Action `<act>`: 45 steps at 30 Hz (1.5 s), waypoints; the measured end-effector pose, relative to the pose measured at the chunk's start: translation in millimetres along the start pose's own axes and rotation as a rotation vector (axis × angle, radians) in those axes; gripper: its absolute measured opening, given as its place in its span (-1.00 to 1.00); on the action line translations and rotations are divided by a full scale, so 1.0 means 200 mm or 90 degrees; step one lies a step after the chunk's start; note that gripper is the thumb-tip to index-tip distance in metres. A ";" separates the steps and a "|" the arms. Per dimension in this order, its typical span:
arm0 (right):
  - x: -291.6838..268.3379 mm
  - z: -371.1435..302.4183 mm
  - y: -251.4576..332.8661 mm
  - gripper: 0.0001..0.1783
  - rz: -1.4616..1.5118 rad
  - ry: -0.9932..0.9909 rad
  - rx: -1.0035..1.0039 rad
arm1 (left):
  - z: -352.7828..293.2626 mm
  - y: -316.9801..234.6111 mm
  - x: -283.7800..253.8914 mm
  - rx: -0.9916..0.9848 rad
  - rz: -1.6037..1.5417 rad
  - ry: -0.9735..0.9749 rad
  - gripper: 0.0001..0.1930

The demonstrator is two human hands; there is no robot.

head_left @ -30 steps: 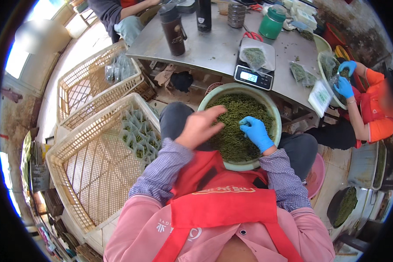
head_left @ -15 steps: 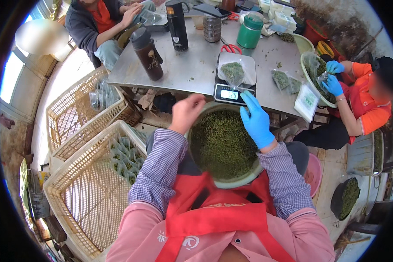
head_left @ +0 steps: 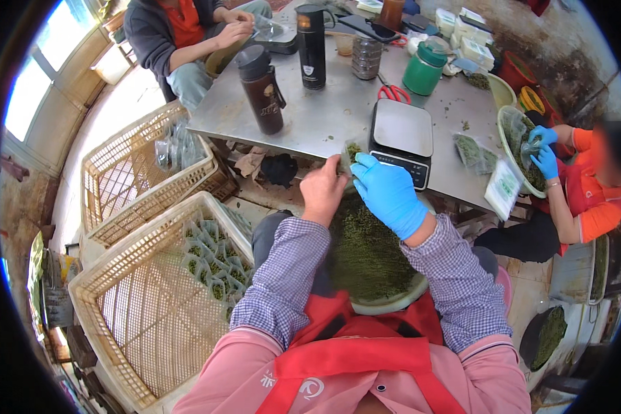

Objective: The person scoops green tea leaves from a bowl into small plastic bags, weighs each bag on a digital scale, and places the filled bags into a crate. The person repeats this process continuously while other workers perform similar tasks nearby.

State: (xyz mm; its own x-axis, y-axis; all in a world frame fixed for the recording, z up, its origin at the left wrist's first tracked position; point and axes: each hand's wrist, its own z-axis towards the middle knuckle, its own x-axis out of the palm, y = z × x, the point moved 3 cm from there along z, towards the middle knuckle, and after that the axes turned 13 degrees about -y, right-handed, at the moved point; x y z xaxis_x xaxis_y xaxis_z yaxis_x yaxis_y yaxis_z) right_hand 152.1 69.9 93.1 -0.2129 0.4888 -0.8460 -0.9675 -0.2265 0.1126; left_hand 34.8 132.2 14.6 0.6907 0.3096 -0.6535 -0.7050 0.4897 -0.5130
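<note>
A small see-through plastic bag point(head_left: 351, 153) of green, peppercorn-like grains is held upright between my two hands at the table's front edge. My bare left hand point(head_left: 322, 190) pinches its left side. On the other side, my right hand point(head_left: 391, 196), in a blue glove, grips the bag with bent fingers. Below both hands, a round tub point(head_left: 388, 306) full of the same grains rests at my lap. The digital scale point(head_left: 402, 129) stands just beyond my right hand, its silver plate bare. My fingers hide part of the bag.
Left of me, a plastic crate point(head_left: 110, 279) holds several filled bags point(head_left: 217, 262); another crate point(head_left: 96, 169) stands behind it. On the metal table point(head_left: 310, 121) are bottles, red-handled scissors point(head_left: 393, 93) and filled bags point(head_left: 475, 153). Co-workers sit at the far left and right.
The filled bag has left the scale and is now between my hands. Both hands have come together around it, and the view has shifted slightly.
</note>
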 end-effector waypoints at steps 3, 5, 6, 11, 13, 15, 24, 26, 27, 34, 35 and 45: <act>0.10 -0.05 0.00 -0.84 0.027 -0.145 -0.016 | -0.05 0.06 0.07 0.009 -0.031 -0.011 -0.53; 0.28 -0.08 -0.05 -0.83 -0.016 -0.033 0.026 | -0.06 0.06 0.08 0.043 -0.008 -0.001 -0.51; 0.30 -0.06 -0.05 -0.83 -0.015 0.019 0.048 | -0.05 0.05 0.07 0.063 -0.010 -0.017 -0.48; 0.14 -0.07 0.00 -0.74 0.102 0.021 0.058 | -0.04 -0.01 -0.01 0.043 0.003 0.031 -0.31; 0.09 -0.08 0.02 -0.64 0.092 0.010 0.072 | -0.04 0.00 0.03 0.059 -0.011 -0.010 -0.28; 0.07 -0.08 0.05 -0.61 0.059 -0.009 0.106 | -0.04 -0.02 0.05 0.090 -0.028 -0.031 -0.31; 0.10 -0.16 -0.15 -0.61 0.490 -0.062 0.154 | -0.02 0.01 0.02 -0.036 -0.072 0.032 -0.40; -0.08 -0.28 -0.29 -0.53 0.642 -0.120 0.370 | 0.00 0.00 0.00 -0.184 -0.103 0.058 -0.47; -0.16 -0.36 -0.40 -0.49 0.627 -0.208 0.460 | 0.00 0.03 0.03 -0.241 -0.148 0.051 -0.47; -0.06 -0.56 -1.26 -0.48 0.341 -0.277 0.729 | 0.01 0.01 -0.01 -0.313 -0.179 0.071 -0.32; -0.07 -0.53 -1.32 -0.53 0.345 -0.270 0.747 | 0.00 0.04 0.00 -0.315 -0.170 0.064 -0.28; 0.01 -0.20 -0.57 -0.66 0.560 -0.320 0.563 | -0.07 0.20 -0.16 -0.438 -0.446 -0.003 -0.45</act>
State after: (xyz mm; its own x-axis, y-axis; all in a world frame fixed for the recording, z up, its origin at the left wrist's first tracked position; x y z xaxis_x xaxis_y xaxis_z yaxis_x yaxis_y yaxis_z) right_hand 266.8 64.0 57.8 -0.6466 0.7605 -0.0599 -0.2080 -0.1002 0.9730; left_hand -18.3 130.9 8.2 0.9880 0.1346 -0.0760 -0.0744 -0.0171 -0.9971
